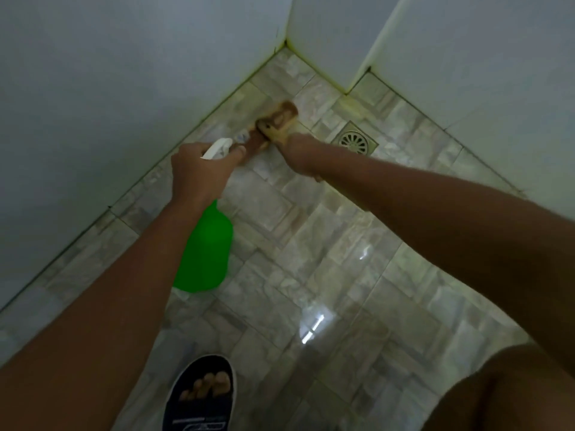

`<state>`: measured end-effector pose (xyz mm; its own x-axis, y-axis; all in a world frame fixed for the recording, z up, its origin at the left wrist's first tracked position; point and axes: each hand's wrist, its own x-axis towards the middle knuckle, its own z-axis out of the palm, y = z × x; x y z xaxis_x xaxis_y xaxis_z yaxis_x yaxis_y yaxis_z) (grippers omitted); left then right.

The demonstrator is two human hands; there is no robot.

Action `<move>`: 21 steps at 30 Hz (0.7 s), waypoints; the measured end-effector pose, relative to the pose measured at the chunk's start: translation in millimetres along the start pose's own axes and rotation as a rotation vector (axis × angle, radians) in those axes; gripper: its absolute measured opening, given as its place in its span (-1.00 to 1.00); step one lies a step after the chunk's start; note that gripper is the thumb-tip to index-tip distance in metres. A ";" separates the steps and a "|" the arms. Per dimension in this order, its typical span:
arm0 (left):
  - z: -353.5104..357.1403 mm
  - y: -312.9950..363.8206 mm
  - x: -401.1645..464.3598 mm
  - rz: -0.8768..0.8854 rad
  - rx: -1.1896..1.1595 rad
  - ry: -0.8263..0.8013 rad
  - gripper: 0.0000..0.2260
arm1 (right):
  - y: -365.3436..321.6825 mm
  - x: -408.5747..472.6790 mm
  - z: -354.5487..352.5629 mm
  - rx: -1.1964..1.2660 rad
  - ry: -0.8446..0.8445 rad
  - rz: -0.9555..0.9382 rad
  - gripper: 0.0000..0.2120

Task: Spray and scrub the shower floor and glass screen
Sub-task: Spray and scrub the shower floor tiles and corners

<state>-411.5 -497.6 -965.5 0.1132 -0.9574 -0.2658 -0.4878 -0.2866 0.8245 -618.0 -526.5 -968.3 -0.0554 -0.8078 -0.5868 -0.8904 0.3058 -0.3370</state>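
Foot: a slippered foot [199, 396] at the floor's near edge.
Left hand [199, 172]: fingers curled round a green spray bottle [205, 253].
Right hand [298, 157]: gripping a brown scrub brush [280, 119], pressed on the shower floor [342, 259] near the far corner, beside the drain [354, 138].
Progress: floor scrubbing looks underway; glass screen not in view.

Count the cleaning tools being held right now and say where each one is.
2. The green spray bottle hangs from the left hand; the brush is in the right hand, against the floor by the wall.
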 end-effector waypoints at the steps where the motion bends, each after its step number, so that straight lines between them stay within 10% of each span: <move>1: -0.7 3.4 -3.7 -0.024 -0.002 -0.018 -0.48 | 19.0 -14.6 6.3 -0.017 0.011 -0.008 -0.54; 21: 131.5 58.8 -127.6 0.243 0.332 -0.540 -0.56 | 211.6 -260.2 53.5 0.288 0.131 0.621 -0.43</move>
<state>-568.4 -387.5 -948.8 -0.4393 -0.8158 -0.3761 -0.6947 0.0431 0.7180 -767.8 -224.6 -926.4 -0.5860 -0.4883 -0.6467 -0.5215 0.8381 -0.1602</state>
